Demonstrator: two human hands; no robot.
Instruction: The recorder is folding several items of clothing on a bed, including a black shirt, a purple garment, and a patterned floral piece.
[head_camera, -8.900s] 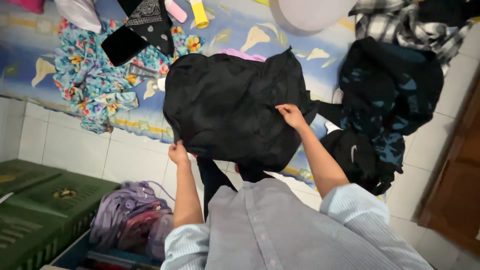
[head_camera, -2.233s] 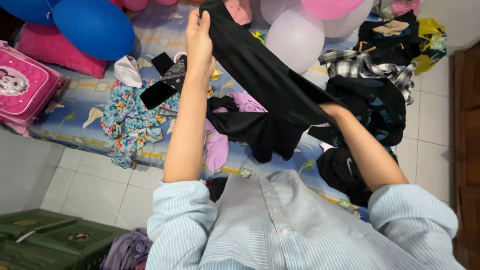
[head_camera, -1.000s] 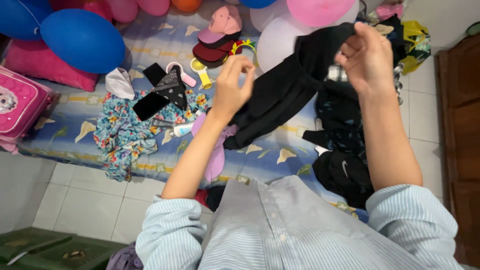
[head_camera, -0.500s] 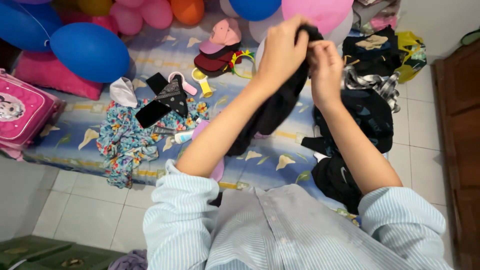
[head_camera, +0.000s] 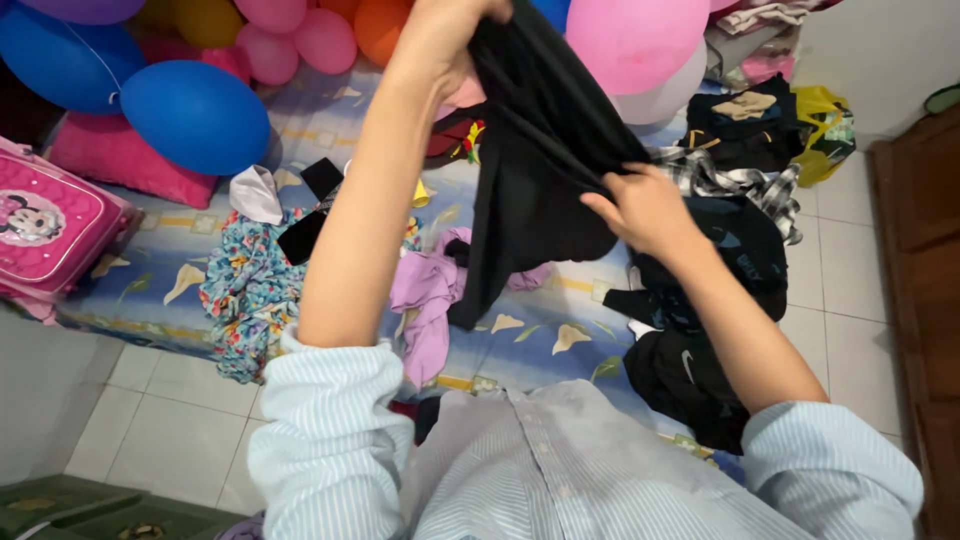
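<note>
Left hand (head_camera: 440, 40) raised higher than half a second ago, clamped on top edge of black garment (head_camera: 530, 170). Right hand (head_camera: 640, 205) now lowered, apart from left, pinching garment mid-length. Garment hangs stretched above mattress (head_camera: 540, 330), over lilac cloth (head_camera: 425, 295).

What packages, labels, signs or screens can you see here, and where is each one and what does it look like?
Pink bag: far left on the bed, boxy, bright pink with a round cartoon picture on its front.
Black garment: lower right, at the bed's edge, dark and crumpled, with a small white logo mark.
Yellow bag: upper right on the floor, crumpled, yellow with green.
No signs or screens can be made out.
</note>
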